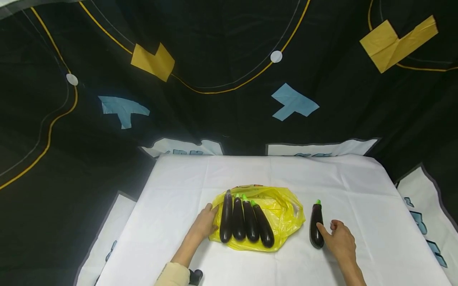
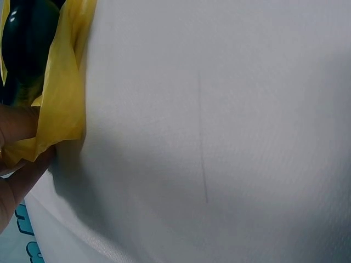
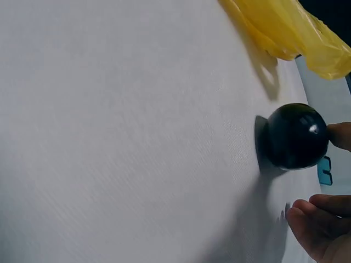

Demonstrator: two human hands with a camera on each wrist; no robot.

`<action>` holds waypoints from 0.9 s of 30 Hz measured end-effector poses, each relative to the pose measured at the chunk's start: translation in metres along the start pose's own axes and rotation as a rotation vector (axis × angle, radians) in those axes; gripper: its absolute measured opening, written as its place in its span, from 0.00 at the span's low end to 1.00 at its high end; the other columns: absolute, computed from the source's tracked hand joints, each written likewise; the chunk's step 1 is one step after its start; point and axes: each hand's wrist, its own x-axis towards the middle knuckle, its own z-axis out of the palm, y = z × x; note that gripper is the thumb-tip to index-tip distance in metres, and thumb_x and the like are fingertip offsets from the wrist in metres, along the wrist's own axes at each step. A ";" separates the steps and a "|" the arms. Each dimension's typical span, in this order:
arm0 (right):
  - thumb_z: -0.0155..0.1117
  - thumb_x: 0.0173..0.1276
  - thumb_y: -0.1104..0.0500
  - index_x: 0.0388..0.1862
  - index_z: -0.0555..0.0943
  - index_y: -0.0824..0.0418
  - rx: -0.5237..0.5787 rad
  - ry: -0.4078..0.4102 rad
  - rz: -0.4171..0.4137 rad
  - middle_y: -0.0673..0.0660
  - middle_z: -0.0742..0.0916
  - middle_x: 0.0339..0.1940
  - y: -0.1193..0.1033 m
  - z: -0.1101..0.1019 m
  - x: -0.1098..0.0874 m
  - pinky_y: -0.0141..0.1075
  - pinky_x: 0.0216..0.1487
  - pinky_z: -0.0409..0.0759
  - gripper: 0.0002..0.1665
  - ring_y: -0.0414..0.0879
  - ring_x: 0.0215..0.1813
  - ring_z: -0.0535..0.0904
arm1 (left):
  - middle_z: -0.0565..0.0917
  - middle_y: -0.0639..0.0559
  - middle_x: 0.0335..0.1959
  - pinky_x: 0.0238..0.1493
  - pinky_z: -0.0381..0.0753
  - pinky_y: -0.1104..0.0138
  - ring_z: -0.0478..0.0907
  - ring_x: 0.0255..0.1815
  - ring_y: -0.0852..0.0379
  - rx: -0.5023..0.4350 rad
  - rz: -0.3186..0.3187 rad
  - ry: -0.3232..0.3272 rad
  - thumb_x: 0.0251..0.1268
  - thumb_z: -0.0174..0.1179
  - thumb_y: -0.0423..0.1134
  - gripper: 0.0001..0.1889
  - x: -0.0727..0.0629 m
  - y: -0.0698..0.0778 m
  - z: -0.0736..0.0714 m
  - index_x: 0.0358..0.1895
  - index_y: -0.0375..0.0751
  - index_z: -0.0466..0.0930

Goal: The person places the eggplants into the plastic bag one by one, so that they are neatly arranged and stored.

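Four dark purple eggplants [image 1: 245, 222] lie side by side on a yellow plastic bag [image 1: 290, 214] spread over the white table. At the bag's left edge, my left hand [image 1: 204, 223] pinches the plastic; in the left wrist view the yellow film [image 2: 63, 93] passes between thumb and fingers. To the right of the bag, apart from it, lies a single eggplant [image 1: 316, 226]. My right hand [image 1: 338, 240] is beside it, the thumb touching its right side. In the right wrist view the other fingers [image 3: 307, 224] are clear of that eggplant's rounded end [image 3: 296, 137].
A white cloth [image 1: 243, 169] covers the table. Behind it hangs a dark curtain [image 1: 214, 119] with yellow lines and blue patches. A small black object [image 1: 195, 277] shows beside the left sleeve [image 1: 174, 275].
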 end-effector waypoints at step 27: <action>0.57 0.67 0.48 0.58 0.71 0.76 0.071 -0.092 0.005 0.71 0.81 0.46 -0.012 0.013 0.011 0.55 0.47 0.77 0.34 0.65 0.47 0.77 | 0.71 0.40 0.48 0.53 0.78 0.55 0.75 0.46 0.45 0.007 -0.025 -0.014 0.48 0.72 0.33 0.35 0.001 0.001 0.000 0.64 0.31 0.70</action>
